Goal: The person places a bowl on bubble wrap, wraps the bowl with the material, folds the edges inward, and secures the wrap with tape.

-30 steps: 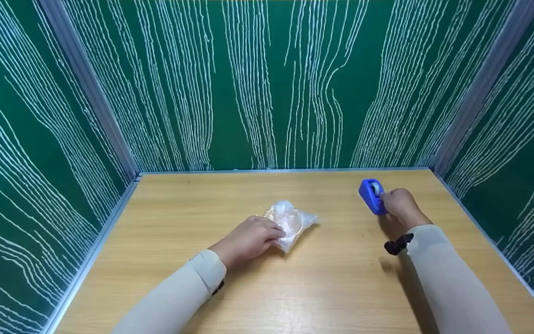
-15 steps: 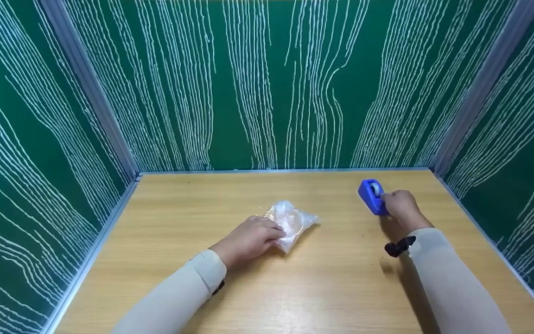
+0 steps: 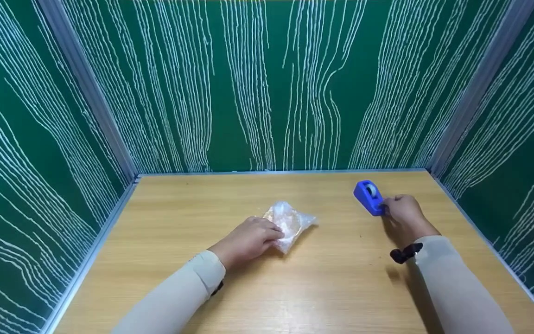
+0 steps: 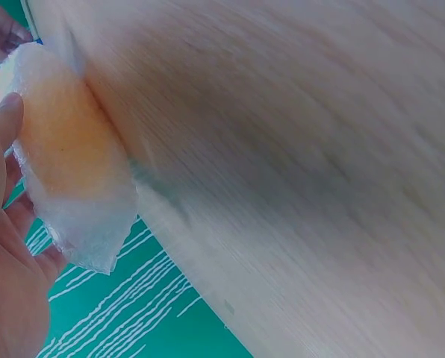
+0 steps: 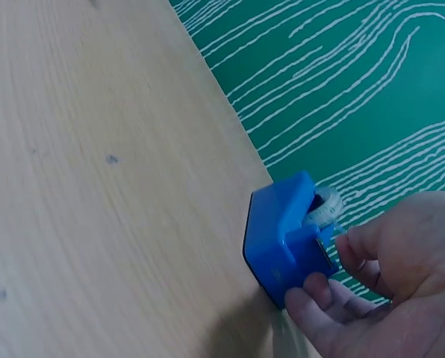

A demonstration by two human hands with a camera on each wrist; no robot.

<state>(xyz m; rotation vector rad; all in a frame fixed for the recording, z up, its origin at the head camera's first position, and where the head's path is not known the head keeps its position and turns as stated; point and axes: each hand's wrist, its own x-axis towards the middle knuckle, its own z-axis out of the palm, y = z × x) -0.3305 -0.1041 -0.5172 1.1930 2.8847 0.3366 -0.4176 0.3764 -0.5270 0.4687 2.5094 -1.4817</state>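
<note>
On the wooden table [image 3: 193, 204] lies a small bundle in bubble wrap [image 3: 283, 221]. My left hand [image 3: 251, 236] grips its near left side. In the left wrist view, something orange-tan shows through the bundle's wrap [image 4: 66, 134], with the thumb in front and fingers behind. To the right stands a blue tape dispenser [image 3: 368, 198] holding a clear tape roll [image 5: 325, 207]. My right hand [image 3: 405, 213] is at its cutter end, curled fingertips close against it, and seems to pinch the tape end; the strip is barely visible.
Green walls [image 3: 276, 93] with wavy white lines enclose the table on the left, back and right. Grey metal posts [image 3: 86, 88] stand at the back corners. A grey strip edges the table.
My right hand has drawn slightly right and toward me from the dispenser's tape area, and the dispenser sits a touch further left. The left hand and bundle look still.
</note>
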